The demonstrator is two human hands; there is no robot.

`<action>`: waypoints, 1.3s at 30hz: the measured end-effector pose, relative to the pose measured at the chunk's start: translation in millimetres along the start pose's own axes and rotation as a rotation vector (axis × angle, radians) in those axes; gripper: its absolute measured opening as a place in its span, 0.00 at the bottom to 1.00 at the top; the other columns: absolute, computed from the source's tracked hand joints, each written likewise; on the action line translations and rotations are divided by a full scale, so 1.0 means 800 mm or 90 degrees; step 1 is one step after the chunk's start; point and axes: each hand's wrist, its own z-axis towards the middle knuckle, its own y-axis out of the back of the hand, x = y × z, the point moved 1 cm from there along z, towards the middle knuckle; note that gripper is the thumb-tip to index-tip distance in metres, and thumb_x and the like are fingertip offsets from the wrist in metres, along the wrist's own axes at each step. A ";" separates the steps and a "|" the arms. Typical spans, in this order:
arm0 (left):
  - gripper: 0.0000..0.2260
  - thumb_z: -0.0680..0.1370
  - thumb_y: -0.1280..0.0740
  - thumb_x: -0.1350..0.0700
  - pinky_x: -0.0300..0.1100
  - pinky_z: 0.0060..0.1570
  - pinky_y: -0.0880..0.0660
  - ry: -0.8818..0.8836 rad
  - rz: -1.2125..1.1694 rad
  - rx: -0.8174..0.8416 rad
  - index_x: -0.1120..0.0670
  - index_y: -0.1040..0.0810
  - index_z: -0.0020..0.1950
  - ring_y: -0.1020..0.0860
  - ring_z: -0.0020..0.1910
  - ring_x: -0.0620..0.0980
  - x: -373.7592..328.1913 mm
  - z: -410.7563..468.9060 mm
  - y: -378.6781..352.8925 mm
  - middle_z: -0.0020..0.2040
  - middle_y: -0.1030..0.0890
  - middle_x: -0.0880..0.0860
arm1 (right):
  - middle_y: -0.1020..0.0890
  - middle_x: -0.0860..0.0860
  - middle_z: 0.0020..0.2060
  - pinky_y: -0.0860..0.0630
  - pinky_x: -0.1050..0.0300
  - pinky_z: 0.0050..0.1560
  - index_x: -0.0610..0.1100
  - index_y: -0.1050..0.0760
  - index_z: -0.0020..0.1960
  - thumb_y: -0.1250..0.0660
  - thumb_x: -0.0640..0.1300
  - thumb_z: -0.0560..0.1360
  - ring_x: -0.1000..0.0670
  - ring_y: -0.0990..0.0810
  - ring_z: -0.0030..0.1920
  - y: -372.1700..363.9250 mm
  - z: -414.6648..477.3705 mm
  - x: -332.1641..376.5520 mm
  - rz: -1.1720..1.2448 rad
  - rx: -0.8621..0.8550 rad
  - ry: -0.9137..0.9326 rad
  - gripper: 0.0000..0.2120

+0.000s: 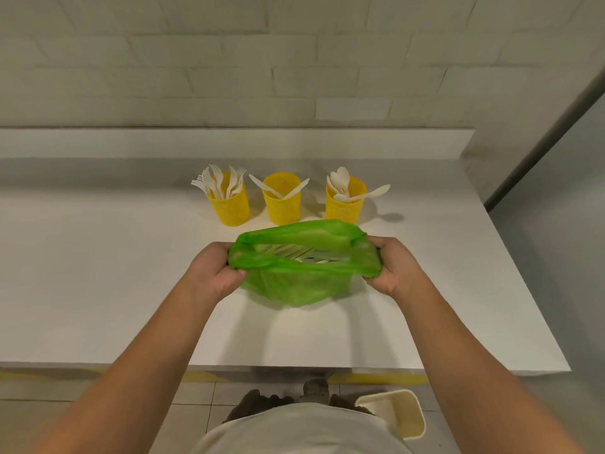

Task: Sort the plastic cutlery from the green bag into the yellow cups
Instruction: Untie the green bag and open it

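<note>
Pale shirt (304,430) fills the bottom edge, seen from above, with two bare forearms reaching forward over a white counter (98,273). Left hand (214,268) and right hand (394,265) each grasp one side of a thin green bag (294,283), fingers curled into the plastic, pulling its mouth wide open between them. White cutlery (304,253) shows inside the opening; the pieces are too jumbled to tell apart. Whether the bag's bottom rests on the counter cannot be told.

Just behind the bag stand three yellow perforated cups in a row, apart from one another. Left cup (230,208) holds a bunch of white forks (219,181), tines up. Middle cup (283,204) holds two knives (278,188) leaning outward in a V. Right cup (343,204) holds spoons (342,181), bowls up, one leaning far out to the right.

Beyond the counter rises a pale tiled wall (229,60). On the floor at lower right sits a cream bin (399,417).
</note>
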 end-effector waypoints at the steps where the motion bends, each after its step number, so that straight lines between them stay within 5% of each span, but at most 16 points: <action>1: 0.14 0.85 0.47 0.65 0.56 0.29 0.18 0.000 0.039 -0.006 0.70 0.25 0.60 0.14 0.44 0.65 0.000 0.002 0.001 0.47 0.16 0.69 | 0.14 0.40 0.43 0.15 0.49 0.40 0.35 0.21 0.61 0.43 0.39 0.82 0.42 0.13 0.41 0.001 0.004 -0.002 -0.085 -0.022 0.003 0.15; 5: 0.20 0.78 0.29 0.43 0.51 0.49 0.18 -0.184 0.412 -0.052 0.53 0.22 0.64 0.15 0.51 0.57 0.000 0.016 0.014 0.56 0.15 0.57 | 0.21 0.46 0.60 0.20 0.45 0.57 0.48 0.31 0.68 0.33 0.58 0.77 0.44 0.19 0.56 -0.004 0.018 -0.008 -0.521 -0.146 0.104 0.24; 7: 0.22 0.70 0.21 0.41 0.44 0.45 0.24 -0.397 0.773 -0.148 0.49 0.23 0.58 0.18 0.47 0.51 0.003 0.021 0.022 0.52 0.17 0.52 | 0.32 0.49 0.61 0.26 0.46 0.59 0.52 0.39 0.71 0.30 0.61 0.74 0.44 0.28 0.59 -0.010 0.021 -0.020 -0.810 -0.220 0.196 0.32; 9: 0.13 0.74 0.23 0.45 0.40 0.42 0.30 -0.577 0.989 -0.180 0.51 0.19 0.50 0.21 0.45 0.48 0.010 0.020 0.020 0.45 0.18 0.48 | 0.36 0.46 0.61 0.28 0.44 0.58 0.50 0.40 0.71 0.30 0.60 0.75 0.40 0.34 0.62 -0.016 0.026 -0.034 -1.067 -0.273 0.279 0.32; 13: 0.16 0.82 0.33 0.45 0.46 0.39 0.31 -0.680 0.958 -0.202 0.54 0.19 0.42 0.22 0.38 0.52 0.006 0.023 0.018 0.35 0.19 0.51 | 0.34 0.41 0.63 0.30 0.46 0.45 0.46 0.37 0.70 0.36 0.46 0.78 0.36 0.31 0.62 -0.022 0.029 -0.034 -1.221 -0.384 0.296 0.23; 15: 0.16 0.83 0.36 0.44 0.48 0.39 0.30 -0.696 0.873 -0.213 0.54 0.20 0.43 0.23 0.37 0.52 0.000 0.023 0.019 0.35 0.20 0.54 | 0.33 0.41 0.63 0.30 0.46 0.45 0.47 0.39 0.71 0.35 0.49 0.78 0.36 0.29 0.61 -0.024 0.020 -0.026 -1.235 -0.464 0.322 0.25; 19: 0.19 0.80 0.36 0.38 0.58 0.48 0.21 -0.540 0.612 -0.144 0.53 0.23 0.44 0.23 0.39 0.54 -0.005 0.034 0.022 0.41 0.22 0.63 | 0.25 0.45 0.52 0.28 0.50 0.44 0.44 0.35 0.62 0.36 0.52 0.79 0.38 0.20 0.54 -0.031 0.015 -0.009 -1.251 -0.408 0.217 0.18; 21: 0.16 0.81 0.34 0.41 0.65 0.59 0.22 -0.390 0.438 -0.066 0.54 0.21 0.49 0.18 0.49 0.59 -0.008 0.036 0.014 0.49 0.18 0.63 | 0.21 0.44 0.49 0.19 0.46 0.43 0.41 0.28 0.54 0.36 0.45 0.79 0.38 0.17 0.48 -0.036 0.024 -0.002 -1.130 -0.326 0.222 0.08; 23: 0.15 0.84 0.35 0.45 0.63 0.59 0.20 -0.255 0.309 -0.007 0.56 0.20 0.60 0.16 0.57 0.61 -0.016 0.033 0.006 0.59 0.16 0.62 | 0.18 0.40 0.48 0.16 0.41 0.45 0.40 0.23 0.51 0.34 0.39 0.78 0.38 0.16 0.47 -0.037 0.033 0.001 -0.860 -0.250 0.249 0.04; 25: 0.17 0.84 0.36 0.46 0.58 0.53 0.18 -0.141 0.214 0.026 0.57 0.18 0.62 0.14 0.54 0.60 -0.029 0.031 0.002 0.57 0.14 0.61 | 0.16 0.39 0.52 0.15 0.41 0.46 0.40 0.21 0.52 0.37 0.33 0.80 0.40 0.15 0.49 -0.038 0.033 0.000 -0.491 -0.156 0.193 0.07; 27: 0.16 0.83 0.35 0.47 0.58 0.46 0.16 -0.071 0.170 0.081 0.59 0.15 0.53 0.13 0.46 0.59 -0.040 0.026 0.000 0.48 0.13 0.60 | 0.17 0.37 0.55 0.16 0.38 0.50 0.38 0.21 0.56 0.43 0.29 0.81 0.39 0.15 0.52 -0.037 0.031 -0.003 -0.172 -0.051 0.122 0.13; 30: 0.08 0.76 0.28 0.58 0.61 0.39 0.17 -0.029 0.130 0.115 0.62 0.17 0.51 0.13 0.44 0.62 -0.047 0.031 0.003 0.47 0.14 0.63 | 0.17 0.36 0.57 0.19 0.38 0.56 0.34 0.24 0.61 0.44 0.30 0.73 0.37 0.16 0.55 -0.026 0.031 -0.008 0.109 0.010 0.086 0.18; 32: 0.15 0.70 0.24 0.63 0.64 0.40 0.17 -0.014 0.132 0.100 0.65 0.18 0.55 0.14 0.47 0.66 -0.046 0.036 0.007 0.52 0.16 0.66 | 0.16 0.37 0.50 0.15 0.41 0.49 0.35 0.24 0.57 0.43 0.32 0.69 0.38 0.16 0.49 -0.023 0.036 -0.014 0.188 -0.004 0.054 0.19; 35: 0.12 0.81 0.33 0.56 0.59 0.61 0.21 -0.003 0.122 0.101 0.63 0.20 0.58 0.14 0.52 0.61 -0.057 0.044 0.005 0.55 0.16 0.63 | 0.17 0.40 0.39 0.15 0.47 0.37 0.37 0.22 0.48 0.43 0.35 0.68 0.40 0.14 0.38 -0.019 0.032 -0.027 0.166 -0.045 0.019 0.14; 37: 0.12 0.81 0.31 0.53 0.53 0.71 0.28 0.036 0.192 0.146 0.61 0.19 0.58 0.17 0.56 0.55 -0.123 0.058 0.032 0.57 0.17 0.57 | 0.16 0.38 0.47 0.15 0.45 0.44 0.35 0.21 0.54 0.40 0.37 0.68 0.38 0.13 0.45 -0.058 0.055 -0.075 0.168 -0.048 0.035 0.18; 39: 0.15 0.79 0.30 0.55 0.55 0.69 0.26 0.042 0.239 0.159 0.60 0.19 0.63 0.18 0.60 0.57 -0.127 0.067 0.034 0.60 0.17 0.59 | 0.17 0.36 0.58 0.16 0.42 0.52 0.36 0.23 0.64 0.38 0.41 0.70 0.36 0.16 0.54 -0.057 0.045 -0.077 0.075 -0.006 0.004 0.24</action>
